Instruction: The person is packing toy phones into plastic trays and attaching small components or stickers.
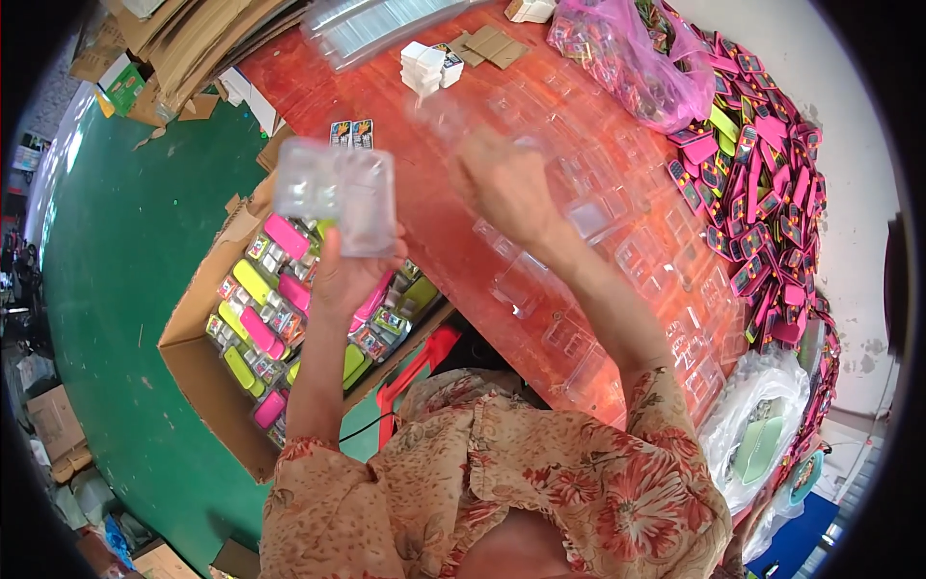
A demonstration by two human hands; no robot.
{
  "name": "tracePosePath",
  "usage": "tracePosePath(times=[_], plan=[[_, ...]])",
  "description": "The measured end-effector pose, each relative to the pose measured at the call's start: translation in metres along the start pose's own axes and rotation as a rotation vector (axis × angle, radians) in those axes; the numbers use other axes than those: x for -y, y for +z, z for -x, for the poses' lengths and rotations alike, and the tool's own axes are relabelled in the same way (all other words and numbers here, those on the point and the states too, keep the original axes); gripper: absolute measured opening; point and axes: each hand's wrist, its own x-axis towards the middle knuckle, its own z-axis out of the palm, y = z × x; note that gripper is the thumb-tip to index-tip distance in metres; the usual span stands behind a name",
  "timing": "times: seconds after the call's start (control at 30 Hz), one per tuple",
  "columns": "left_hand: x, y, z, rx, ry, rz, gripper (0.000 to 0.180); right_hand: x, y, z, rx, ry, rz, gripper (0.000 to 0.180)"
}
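My left hand [340, 275] grips a clear plastic blister tray [367, 198] with moulded hollows, holding it up above the edge of a cardboard box. My right hand [506, 188] is closed and smeared by motion over the red table. A blurred clear plastic piece [446, 118] extends from its fingers. Several clear blister trays [641, 261] lie spread over the table to its right. Two small printed cards [351, 134] lie beyond the tray in my left hand.
The cardboard box [198, 359] holds pink and lime-green packed items. A small white stack [424, 66], brown cardboard pieces [490, 44] and a pink plastic bag [632, 63] stand at the far side. Pink-and-black handheld pieces [772, 193] are heaped at the right. A red stool [415, 372] is near me.
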Motion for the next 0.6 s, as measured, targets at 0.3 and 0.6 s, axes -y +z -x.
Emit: tracePosePath(times=[0.3,0.6], plan=[[-0.040,0.010,0.008,-0.219,0.132,-0.106,0.049,0.011,0.038,0.021,0.338,0.219,0.034,0.017],[-0.111,-0.037,-0.044,-0.313,-0.014,-0.329,0.048,-0.036,0.021,0.010,0.216,0.187,0.176,0.029]])
